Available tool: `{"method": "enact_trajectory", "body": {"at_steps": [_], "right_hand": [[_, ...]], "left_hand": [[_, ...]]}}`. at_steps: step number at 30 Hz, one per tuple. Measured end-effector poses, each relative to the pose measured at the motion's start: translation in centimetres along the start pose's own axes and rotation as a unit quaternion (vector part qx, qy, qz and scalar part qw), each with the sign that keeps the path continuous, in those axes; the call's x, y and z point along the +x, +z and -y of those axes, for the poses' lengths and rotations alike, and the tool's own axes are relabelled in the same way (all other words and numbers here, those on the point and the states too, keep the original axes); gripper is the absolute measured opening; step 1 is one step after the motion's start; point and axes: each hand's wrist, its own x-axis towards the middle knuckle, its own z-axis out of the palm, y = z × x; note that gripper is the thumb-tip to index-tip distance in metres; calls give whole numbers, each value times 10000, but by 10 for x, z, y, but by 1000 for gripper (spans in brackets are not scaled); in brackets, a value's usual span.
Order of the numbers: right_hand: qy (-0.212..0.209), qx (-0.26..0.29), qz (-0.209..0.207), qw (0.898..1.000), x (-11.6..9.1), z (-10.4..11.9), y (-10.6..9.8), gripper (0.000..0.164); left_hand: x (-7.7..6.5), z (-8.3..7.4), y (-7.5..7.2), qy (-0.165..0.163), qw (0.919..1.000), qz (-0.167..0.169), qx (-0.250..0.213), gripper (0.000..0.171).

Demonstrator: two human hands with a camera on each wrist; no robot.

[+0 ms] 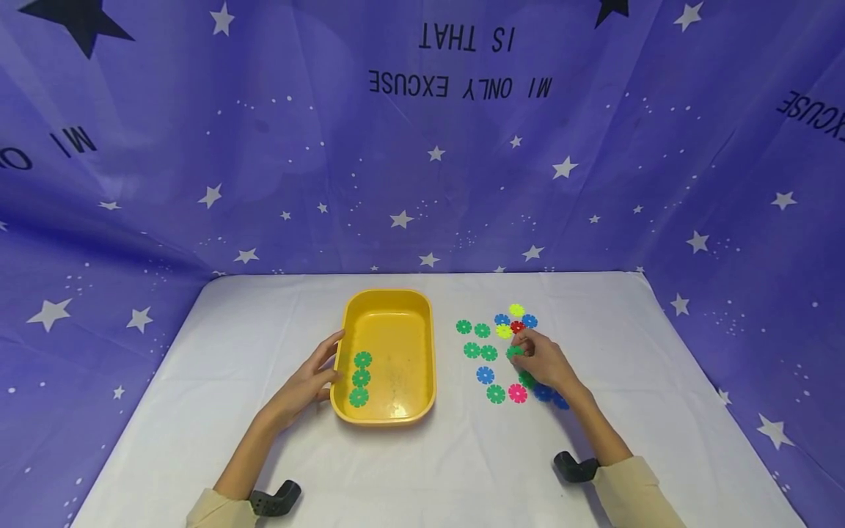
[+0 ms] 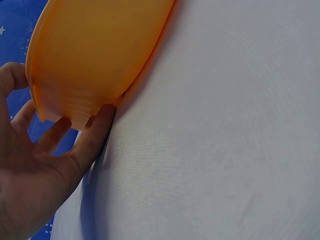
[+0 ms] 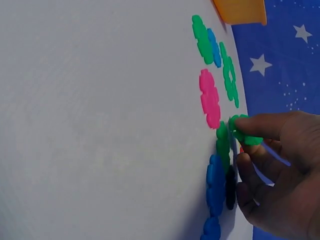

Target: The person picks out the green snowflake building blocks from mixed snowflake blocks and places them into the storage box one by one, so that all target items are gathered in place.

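A yellow plastic tray (image 1: 389,422) lies on the white tabletop, with three green snowflake discs (image 1: 361,378) in a column along its left side. My left hand (image 1: 300,389) touches the tray's left wall, fingers spread from the rim down to the base, as the left wrist view shows. My right hand (image 1: 544,361) pinches a green snowflake disc (image 3: 250,131) between thumb and fingers, over the loose discs right of the tray. About it lie more green discs (image 1: 472,350), a pink disc (image 1: 518,394), a red disc (image 1: 517,327), yellow discs (image 1: 517,310) and blue discs (image 1: 485,375).
Under the right hand and wrist, some green and blue discs (image 3: 215,185) are partly covered in the head view. A purple star-patterned cloth (image 1: 429,183) hangs behind and beside the white table (image 1: 409,484). Black wrist devices (image 1: 276,500) sit on both forearms.
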Motion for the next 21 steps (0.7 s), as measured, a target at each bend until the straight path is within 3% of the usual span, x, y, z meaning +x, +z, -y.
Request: {"method": "enact_trajectory", "body": {"at_steps": [9, 21], "right_hand": [[-762, 213, -356, 9962, 2, 31, 3, 19], [-1086, 1146, 71, 9874, 12, 100, 26, 22]], "left_hand": [[0, -1, 0, -9, 10000, -2, 14, 77], [0, 0, 0, 8, 10000, 13, -18, 77]]}}
